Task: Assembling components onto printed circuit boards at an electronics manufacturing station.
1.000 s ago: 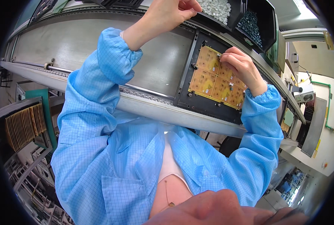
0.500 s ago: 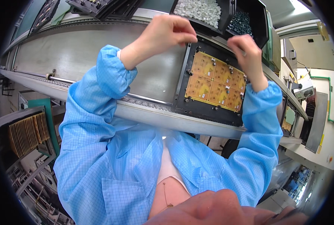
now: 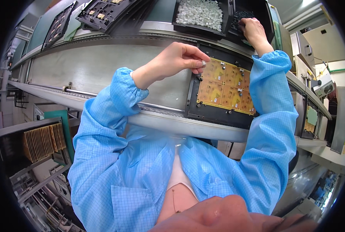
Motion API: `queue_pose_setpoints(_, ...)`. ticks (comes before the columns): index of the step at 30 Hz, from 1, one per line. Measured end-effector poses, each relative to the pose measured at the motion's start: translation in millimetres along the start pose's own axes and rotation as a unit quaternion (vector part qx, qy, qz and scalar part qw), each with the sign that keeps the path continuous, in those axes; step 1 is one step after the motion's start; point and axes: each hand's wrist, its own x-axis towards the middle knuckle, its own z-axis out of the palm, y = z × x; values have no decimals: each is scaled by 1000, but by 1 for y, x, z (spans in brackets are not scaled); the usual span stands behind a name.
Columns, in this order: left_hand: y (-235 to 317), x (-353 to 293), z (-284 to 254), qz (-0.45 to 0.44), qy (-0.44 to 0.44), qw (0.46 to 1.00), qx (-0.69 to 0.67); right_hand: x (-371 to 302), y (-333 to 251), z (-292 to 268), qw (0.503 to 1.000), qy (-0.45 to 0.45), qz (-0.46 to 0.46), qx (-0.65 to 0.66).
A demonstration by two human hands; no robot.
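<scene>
Left hand (image 3: 178,60) pinches white bit (image 3: 203,63) by yellow board (image 3: 210,88). Right hand (image 3: 254,31) in far black bin (image 3: 253,6); can't tell grip.

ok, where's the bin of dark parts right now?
In the head view, the bin of dark parts is at the top, right of centre, immediately right of the bin of white parts; the right hand is at it.

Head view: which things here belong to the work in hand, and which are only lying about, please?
In the work, it seems:
white part, in the left hand
dark pieces, at the right hand
white pieces
yellow board
black frame around it

Probably just lying about:
black trays
brown boards, far left
</scene>
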Motion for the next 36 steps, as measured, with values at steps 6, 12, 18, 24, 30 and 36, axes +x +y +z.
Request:
queue_pose_setpoints(6,-4,-1,-6,-7,-10,998,64,-4,-8,2,984,136,-12,115)
queue_pose_setpoints(12,-7,0,-9,10,15,989,146,-57,-50,-29,921,101,13,376)
queue_pose_setpoints(18,2,1,-4,1,8,979,205,-125,-106,-39,841,34,39,538)
queue_pose_setpoints(24,-6,-1,-9,-20,-35,997,67,-146,-141,-18,785,29,38,618)
queue_pose_setpoints(30,-14,-9,-15,-67,-31,997,35,-147,-142,5,711,32,79,698)
queue_pose_setpoints(36,-20,-6,-19,-20,-4,991,132,-147,-145,6,714,22,72,696)
